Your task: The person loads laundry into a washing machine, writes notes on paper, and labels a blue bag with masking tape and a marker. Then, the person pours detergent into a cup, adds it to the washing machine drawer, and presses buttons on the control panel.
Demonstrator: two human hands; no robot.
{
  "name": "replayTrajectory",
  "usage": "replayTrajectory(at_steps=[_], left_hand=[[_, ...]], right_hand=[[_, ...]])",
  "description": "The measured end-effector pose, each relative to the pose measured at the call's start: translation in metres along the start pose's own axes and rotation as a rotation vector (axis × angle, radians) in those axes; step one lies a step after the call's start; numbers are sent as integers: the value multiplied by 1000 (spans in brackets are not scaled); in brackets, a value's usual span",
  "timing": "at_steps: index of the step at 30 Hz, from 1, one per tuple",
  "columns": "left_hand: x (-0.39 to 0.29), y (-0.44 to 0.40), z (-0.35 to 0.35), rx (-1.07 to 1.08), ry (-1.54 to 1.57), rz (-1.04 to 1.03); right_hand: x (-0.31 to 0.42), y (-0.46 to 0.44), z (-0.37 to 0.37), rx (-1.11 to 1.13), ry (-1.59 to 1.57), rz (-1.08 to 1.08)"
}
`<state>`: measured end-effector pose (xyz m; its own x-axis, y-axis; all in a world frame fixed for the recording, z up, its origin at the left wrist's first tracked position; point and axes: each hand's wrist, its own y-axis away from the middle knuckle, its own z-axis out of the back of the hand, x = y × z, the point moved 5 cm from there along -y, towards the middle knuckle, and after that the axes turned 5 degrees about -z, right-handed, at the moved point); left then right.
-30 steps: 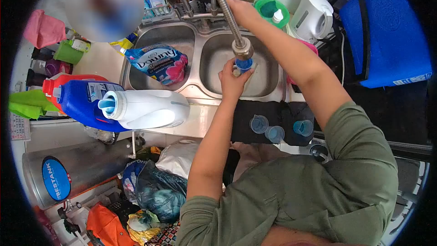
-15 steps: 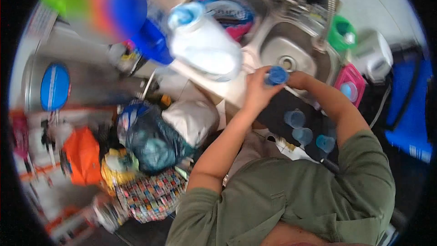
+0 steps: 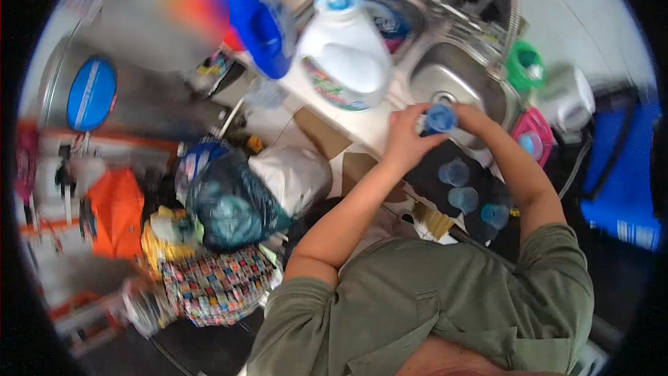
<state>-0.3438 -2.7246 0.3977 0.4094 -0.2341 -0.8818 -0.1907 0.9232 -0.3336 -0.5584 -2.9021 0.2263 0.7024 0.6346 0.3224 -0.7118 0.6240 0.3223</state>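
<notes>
A small blue plastic cup (image 3: 440,119) is held upright just before the sink, with my left hand (image 3: 406,141) closed around its left side. My right hand (image 3: 474,122) is close against the cup's right side, its fingers largely hidden behind it. On the black surface below stand three more cups: one bluish cup (image 3: 454,172), another bluish cup (image 3: 463,199) and a teal cup (image 3: 495,216). To the left of my hands, a large white detergent jug (image 3: 342,56) with a blue cap stands on the counter.
Beyond my hands is the steel sink basin (image 3: 480,83) with its faucet (image 3: 452,8). A green container (image 3: 525,66), a white jug-like vessel (image 3: 567,101) and a pink holder (image 3: 534,132) are on the right. Filled bags (image 3: 236,202) lie at lower left.
The view has shifted, so the hands and cup appear slightly further right. The left hand still holds the blue cup, and the right hand stays beside it.
</notes>
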Motion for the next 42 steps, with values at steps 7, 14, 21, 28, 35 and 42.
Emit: replayTrajectory(at_steps=[7,14,21,28,35,42], left_hand=[[-48,-5,-3,105,73,-50],[-90,1,-38,179,54,-132],[-122,25,-67,214,34,-39],[-151,50,-83,100,54,-24],[-173,85,-87,-7,-32,50],[-174,121,-80,-105,-52,100]], right_hand=[[107,202,224,-898,-263,-409],[225,277,275,-1008,-553,-49],[216,268,256,-707,-480,117],[197,295,257,-652,-576,172],[203,316,251,-543,-552,318],[220,321,242,-473,-536,443]])
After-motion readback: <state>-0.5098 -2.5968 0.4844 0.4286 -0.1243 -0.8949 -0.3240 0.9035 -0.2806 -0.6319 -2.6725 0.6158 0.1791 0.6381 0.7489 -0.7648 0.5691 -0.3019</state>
